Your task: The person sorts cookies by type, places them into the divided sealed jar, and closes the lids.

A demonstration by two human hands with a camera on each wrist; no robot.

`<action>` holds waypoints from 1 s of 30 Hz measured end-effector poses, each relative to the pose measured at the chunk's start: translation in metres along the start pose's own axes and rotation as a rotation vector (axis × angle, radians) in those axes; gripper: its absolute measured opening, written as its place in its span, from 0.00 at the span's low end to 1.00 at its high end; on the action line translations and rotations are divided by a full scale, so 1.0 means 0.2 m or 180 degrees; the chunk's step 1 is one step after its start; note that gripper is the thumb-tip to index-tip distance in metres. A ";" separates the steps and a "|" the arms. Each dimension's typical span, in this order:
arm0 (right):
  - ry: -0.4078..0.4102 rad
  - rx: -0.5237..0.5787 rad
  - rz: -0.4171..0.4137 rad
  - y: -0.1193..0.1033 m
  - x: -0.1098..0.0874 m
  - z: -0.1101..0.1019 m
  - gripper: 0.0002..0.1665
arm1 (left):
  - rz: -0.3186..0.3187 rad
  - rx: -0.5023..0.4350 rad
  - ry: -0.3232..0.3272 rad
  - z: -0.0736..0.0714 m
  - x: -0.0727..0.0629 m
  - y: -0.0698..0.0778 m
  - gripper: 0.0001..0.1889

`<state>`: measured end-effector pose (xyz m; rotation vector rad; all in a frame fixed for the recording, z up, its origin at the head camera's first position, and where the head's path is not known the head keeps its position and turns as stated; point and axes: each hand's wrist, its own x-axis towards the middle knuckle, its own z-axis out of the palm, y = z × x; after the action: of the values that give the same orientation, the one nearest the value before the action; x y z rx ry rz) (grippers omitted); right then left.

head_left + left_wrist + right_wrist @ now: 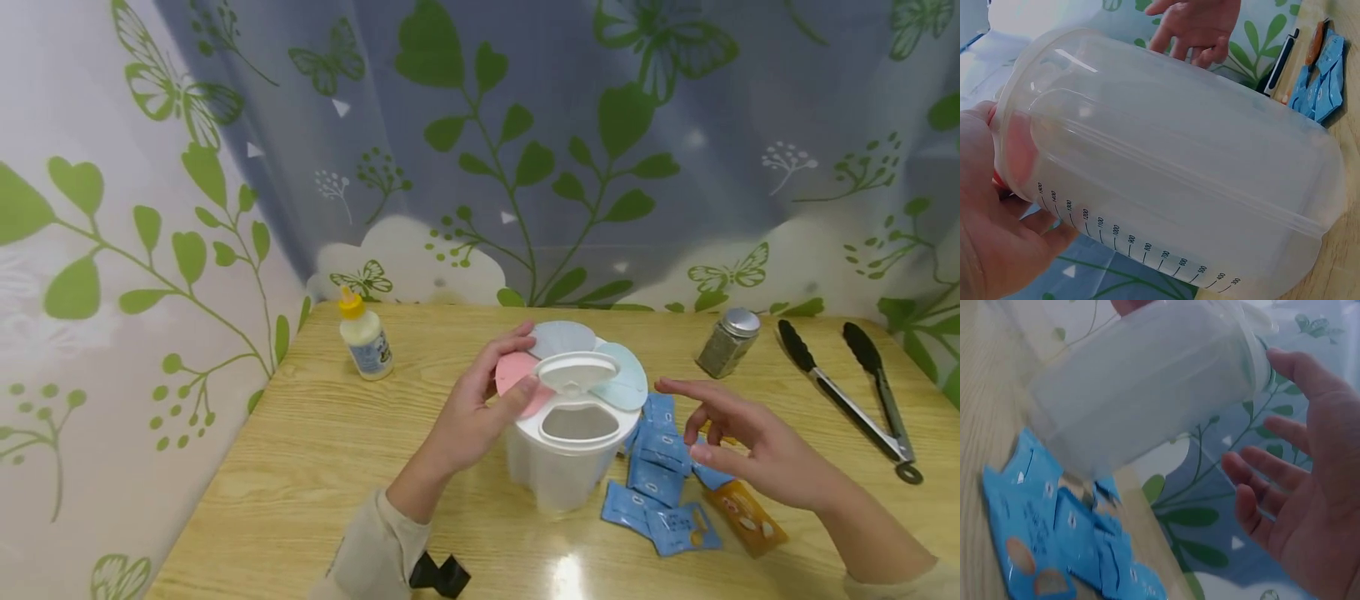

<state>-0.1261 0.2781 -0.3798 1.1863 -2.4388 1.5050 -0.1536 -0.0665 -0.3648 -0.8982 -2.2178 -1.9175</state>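
Note:
A translucent plastic storage container stands upright on the wooden table, its white round lid bearing pink, grey and pale-blue flaps. The flap nearest the front is raised, and the opening below it shows. My left hand grips the lid's left side, with the thumb over the pink flap and fingers round the rim. Black volume marks run up the wall in the left wrist view. To the right of the container, my right hand hovers above several blue snack packets, fingers loosely bent and holding nothing.
An orange packet lies by the blue ones. Behind to the right are a glass spice jar and black-tipped tongs. A yellow-capped glue bottle stands back left. A patterned curtain hangs behind the table.

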 end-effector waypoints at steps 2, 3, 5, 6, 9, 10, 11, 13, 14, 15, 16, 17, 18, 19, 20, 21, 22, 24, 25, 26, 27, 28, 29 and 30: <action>-0.0075 0.0005 -0.0018 0.03 -0.04 -0.01 0.41 | -0.0030 -0.0032 -0.0046 0.00 0.00 0.00 0.23; -0.0117 -0.0009 -0.0006 0.04 -0.06 -0.02 0.41 | -0.0060 -0.0049 -0.0080 0.00 0.00 0.00 0.24; -0.0229 0.0065 -0.0018 0.07 -0.10 -0.04 0.42 | -0.0127 -0.0070 -0.0155 0.00 0.00 0.01 0.25; -0.0296 0.0129 -0.0026 0.09 -0.12 -0.04 0.42 | -0.0163 -0.0075 -0.0198 -0.01 -0.01 0.01 0.26; -0.0486 0.0332 -0.0051 0.14 -0.16 -0.06 0.43 | -0.0249 -0.0090 -0.0278 -0.02 -0.01 0.01 0.28; -0.0565 0.0430 -0.0013 0.16 -0.18 -0.06 0.42 | -0.0259 -0.0087 -0.0288 -0.02 -0.01 0.00 0.28; -0.0642 0.0515 0.0034 0.17 -0.19 -0.07 0.42 | -0.0270 -0.0090 -0.0303 -0.02 -0.01 0.00 0.28; -0.0773 0.0603 0.0153 0.20 -0.22 -0.09 0.42 | -0.0280 -0.0108 -0.0323 -0.03 -0.01 0.00 0.28; -0.0826 0.0608 0.0197 0.21 -0.23 -0.10 0.41 | -0.0283 -0.0114 -0.0331 -0.03 -0.01 0.00 0.28; -0.0876 0.0622 0.0246 0.23 -0.25 -0.11 0.40 | -0.0289 -0.0140 -0.0341 -0.03 -0.01 0.00 0.27; -0.0918 0.0617 0.0270 0.25 -0.26 -0.12 0.40 | -0.0297 -0.0164 -0.0349 -0.03 -0.01 0.00 0.27; -0.0956 0.0613 0.0270 0.26 -0.27 -0.13 0.39 | -0.0300 -0.0189 -0.0355 -0.03 -0.01 0.00 0.27; -0.0988 0.0607 0.0263 0.28 -0.28 -0.15 0.39 | -0.0303 -0.0214 -0.0351 -0.02 -0.01 0.01 0.26; -0.1009 0.0591 0.0256 0.29 -0.29 -0.16 0.38 | -0.0309 -0.0226 -0.0336 -0.02 -0.01 0.01 0.26; -0.1041 0.0610 0.0257 0.31 -0.30 -0.17 0.38 | -0.0312 -0.0230 -0.0321 -0.02 -0.01 0.01 0.26; -0.1066 0.0650 0.0305 0.32 -0.31 -0.18 0.37 | -0.0317 -0.0228 -0.0301 -0.02 0.00 0.01 0.25; -0.1104 0.0691 0.0311 0.33 -0.32 -0.19 0.37 | -0.0319 -0.0212 -0.0280 -0.02 0.00 0.01 0.25; -0.1163 0.0762 0.0389 0.35 -0.34 -0.20 0.36 | -0.0323 -0.0191 -0.0245 -0.02 0.00 0.01 0.25; -0.1202 0.0810 0.0423 0.37 -0.35 -0.20 0.36 | -0.0321 -0.0177 -0.0233 -0.02 0.00 0.01 0.25; -0.1237 0.0849 0.0471 0.38 -0.36 -0.21 0.35 | -0.0320 -0.0169 -0.0226 -0.02 0.00 0.01 0.25; -0.1269 0.0879 0.0499 0.39 -0.37 -0.21 0.35 | -0.0317 -0.0171 -0.0224 -0.02 0.00 0.01 0.25; -0.1304 0.0902 0.0484 0.40 -0.38 -0.21 0.35 | -0.0314 -0.0172 -0.0226 -0.01 0.00 0.01 0.25; -0.1318 0.0923 0.0523 0.41 -0.40 -0.22 0.35 | -0.0310 -0.0172 -0.0227 -0.01 0.00 0.01 0.25; -0.1334 0.0963 0.0535 0.41 -0.41 -0.22 0.35 | -0.0307 -0.0167 -0.0226 -0.01 0.00 0.01 0.26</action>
<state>-0.1349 0.3792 -0.4514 1.5198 -2.6942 1.8961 -0.1529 -0.0690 -0.3626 -0.8960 -2.3010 -2.0250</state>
